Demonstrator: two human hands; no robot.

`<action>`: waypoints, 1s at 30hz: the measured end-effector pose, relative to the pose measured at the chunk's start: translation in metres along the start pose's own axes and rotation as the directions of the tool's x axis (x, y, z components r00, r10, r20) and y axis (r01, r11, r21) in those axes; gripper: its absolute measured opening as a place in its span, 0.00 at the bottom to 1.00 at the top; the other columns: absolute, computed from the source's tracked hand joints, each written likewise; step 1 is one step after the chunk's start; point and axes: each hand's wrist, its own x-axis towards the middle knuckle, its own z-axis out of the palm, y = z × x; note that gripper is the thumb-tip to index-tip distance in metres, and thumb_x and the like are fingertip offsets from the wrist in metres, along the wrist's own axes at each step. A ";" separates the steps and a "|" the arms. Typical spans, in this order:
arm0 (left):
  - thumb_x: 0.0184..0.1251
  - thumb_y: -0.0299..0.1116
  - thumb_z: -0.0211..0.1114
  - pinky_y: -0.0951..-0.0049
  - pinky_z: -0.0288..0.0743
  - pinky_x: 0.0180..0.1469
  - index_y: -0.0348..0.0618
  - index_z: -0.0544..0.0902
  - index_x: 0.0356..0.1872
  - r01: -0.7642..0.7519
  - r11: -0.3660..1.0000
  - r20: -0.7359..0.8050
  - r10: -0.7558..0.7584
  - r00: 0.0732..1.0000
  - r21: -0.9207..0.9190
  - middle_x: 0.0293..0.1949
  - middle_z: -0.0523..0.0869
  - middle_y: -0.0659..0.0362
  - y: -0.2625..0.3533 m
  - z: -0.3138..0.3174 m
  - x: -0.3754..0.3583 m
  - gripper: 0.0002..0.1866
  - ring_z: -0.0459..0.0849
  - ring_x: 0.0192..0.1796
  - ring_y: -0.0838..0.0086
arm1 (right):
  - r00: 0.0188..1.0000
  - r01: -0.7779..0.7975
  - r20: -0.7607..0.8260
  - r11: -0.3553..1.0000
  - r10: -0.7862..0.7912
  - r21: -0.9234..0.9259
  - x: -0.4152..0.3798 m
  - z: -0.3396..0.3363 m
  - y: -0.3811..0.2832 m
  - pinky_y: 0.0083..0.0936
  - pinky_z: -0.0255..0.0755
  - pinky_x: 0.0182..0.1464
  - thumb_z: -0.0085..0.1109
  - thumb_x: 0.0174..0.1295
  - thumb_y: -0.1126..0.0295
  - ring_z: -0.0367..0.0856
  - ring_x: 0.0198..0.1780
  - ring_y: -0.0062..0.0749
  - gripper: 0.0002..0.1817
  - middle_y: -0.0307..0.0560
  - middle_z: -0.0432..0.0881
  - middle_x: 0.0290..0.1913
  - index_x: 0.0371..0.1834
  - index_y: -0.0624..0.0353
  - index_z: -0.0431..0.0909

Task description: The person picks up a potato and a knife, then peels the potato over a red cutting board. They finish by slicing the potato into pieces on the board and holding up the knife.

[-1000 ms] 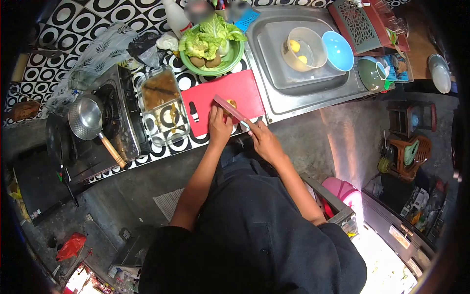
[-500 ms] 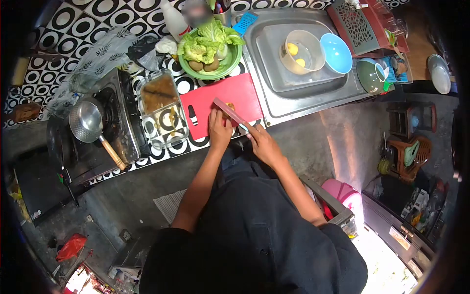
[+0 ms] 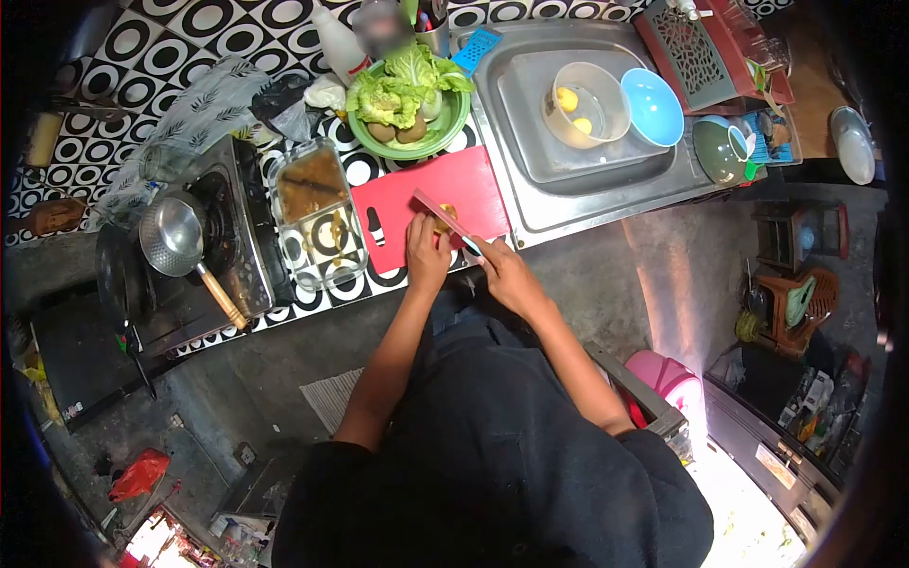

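Observation:
A knife [image 3: 440, 210] with a reddish blade and a pale handle is in my right hand [image 3: 511, 281], whose fingers wrap round the handle. The blade slants up and left over the red cutting board [image 3: 479, 180]. Under and beside the blade sits a small yellow-brown piece of food [image 3: 447, 216], partly covered by it. My left hand [image 3: 429, 260] rests on the board just left of the knife, its bent fingers pressed against the food. The exact contact of the fingertips is hard to make out.
Behind the board stands a green bowl [image 3: 459, 118] of lettuce and brown round items. A divided glass dish [image 3: 275, 204] lies to the left, near the stove and a perforated ladle [image 3: 172, 234]. At right, the sink [image 3: 549, 216] bears a clear tub [image 3: 606, 114] and a blue bowl [image 3: 653, 106].
The view has shifted slightly. More of the yellow-brown food shows beside the blade now. Both hands stay at nearly the same place on the board.

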 end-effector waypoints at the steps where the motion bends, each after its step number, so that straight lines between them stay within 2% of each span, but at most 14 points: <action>1: 0.58 0.20 0.67 0.49 0.73 0.62 0.30 0.76 0.52 0.005 1.000 0.001 -0.005 1.000 0.003 0.56 0.77 0.38 -0.003 0.002 -0.002 0.20 0.76 0.60 0.39 | 1.000 0.012 -0.013 1.000 -0.012 0.006 -0.003 0.003 0.007 0.48 0.73 0.48 0.52 0.73 0.71 0.80 0.43 0.59 0.26 0.59 0.75 0.40 0.75 0.47 0.69; 6: 0.58 0.21 0.69 0.49 0.72 0.62 0.30 0.75 0.54 0.083 0.995 0.075 -0.078 0.994 -0.056 0.57 0.76 0.37 -0.009 0.005 -0.004 0.22 0.75 0.61 0.38 | 1.000 0.001 -0.018 1.000 0.000 0.006 -0.011 0.002 0.007 0.49 0.72 0.48 0.52 0.74 0.70 0.80 0.44 0.60 0.25 0.59 0.75 0.41 0.74 0.48 0.70; 9: 0.56 0.22 0.71 0.49 0.72 0.62 0.30 0.74 0.54 0.080 0.996 0.074 -0.077 0.994 -0.041 0.57 0.76 0.37 -0.010 0.006 0.004 0.24 0.75 0.60 0.38 | 1.000 -0.005 -0.021 1.000 0.005 0.009 -0.007 0.002 0.006 0.49 0.72 0.48 0.51 0.74 0.71 0.80 0.44 0.60 0.25 0.59 0.75 0.42 0.74 0.49 0.70; 12: 0.54 0.21 0.72 0.49 0.73 0.61 0.30 0.74 0.54 0.031 0.999 0.076 -0.032 0.997 0.019 0.56 0.77 0.38 -0.008 0.007 0.011 0.25 0.76 0.59 0.39 | 0.999 -0.015 -0.044 1.000 0.015 0.006 -0.005 0.008 0.010 0.49 0.72 0.48 0.51 0.74 0.71 0.80 0.44 0.59 0.25 0.59 0.74 0.42 0.74 0.49 0.69; 15: 0.54 0.21 0.71 0.50 0.73 0.61 0.30 0.75 0.53 0.052 0.998 0.094 -0.053 0.994 0.018 0.55 0.77 0.40 -0.006 0.007 0.012 0.24 0.76 0.58 0.41 | 0.997 -0.025 -0.074 1.000 0.026 0.012 -0.006 0.014 0.012 0.49 0.72 0.47 0.51 0.74 0.71 0.79 0.43 0.59 0.25 0.58 0.74 0.42 0.75 0.49 0.69; 20: 0.56 0.23 0.71 0.51 0.73 0.62 0.31 0.77 0.53 -0.030 0.998 0.092 0.026 0.995 0.047 0.56 0.78 0.41 -0.011 0.009 0.009 0.22 0.76 0.59 0.43 | 0.995 0.007 -0.101 0.999 -0.002 0.045 -0.010 0.021 0.020 0.48 0.72 0.47 0.51 0.74 0.72 0.78 0.42 0.59 0.25 0.58 0.73 0.41 0.75 0.52 0.69; 23: 0.58 0.24 0.70 0.51 0.73 0.62 0.32 0.77 0.57 -0.075 0.996 0.060 0.073 0.996 0.041 0.58 0.79 0.43 -0.004 0.011 0.007 0.24 0.76 0.60 0.45 | 0.989 -0.049 -0.133 0.994 0.062 0.102 -0.014 0.018 0.013 0.39 0.72 0.52 0.52 0.74 0.74 0.76 0.43 0.53 0.24 0.58 0.73 0.38 0.73 0.56 0.71; 25: 0.61 0.25 0.69 0.52 0.74 0.62 0.34 0.77 0.60 -0.092 0.995 0.051 0.089 0.995 0.049 0.59 0.79 0.45 -0.001 0.012 0.008 0.25 0.77 0.61 0.46 | 0.988 -0.047 -0.138 0.988 0.068 0.148 -0.014 0.021 0.020 0.38 0.73 0.54 0.52 0.74 0.74 0.78 0.44 0.52 0.24 0.58 0.76 0.42 0.73 0.57 0.71; 29: 0.63 0.26 0.69 0.54 0.75 0.62 0.34 0.79 0.60 -0.102 0.995 0.038 0.102 0.994 0.001 0.59 0.80 0.45 0.006 0.013 0.014 0.23 0.79 0.59 0.48 | 0.984 -0.031 -0.159 0.963 0.076 0.269 -0.013 0.031 0.040 0.36 0.73 0.57 0.51 0.75 0.72 0.80 0.47 0.48 0.23 0.57 0.81 0.50 0.73 0.59 0.71; 30: 0.64 0.26 0.69 0.54 0.75 0.61 0.34 0.79 0.60 -0.105 0.994 0.042 0.105 0.994 0.004 0.58 0.81 0.45 0.006 0.013 0.015 0.22 0.79 0.59 0.48 | 0.979 0.008 -0.198 0.960 0.049 0.279 -0.012 0.034 0.045 0.35 0.73 0.56 0.51 0.76 0.72 0.80 0.47 0.47 0.23 0.58 0.81 0.48 0.73 0.60 0.72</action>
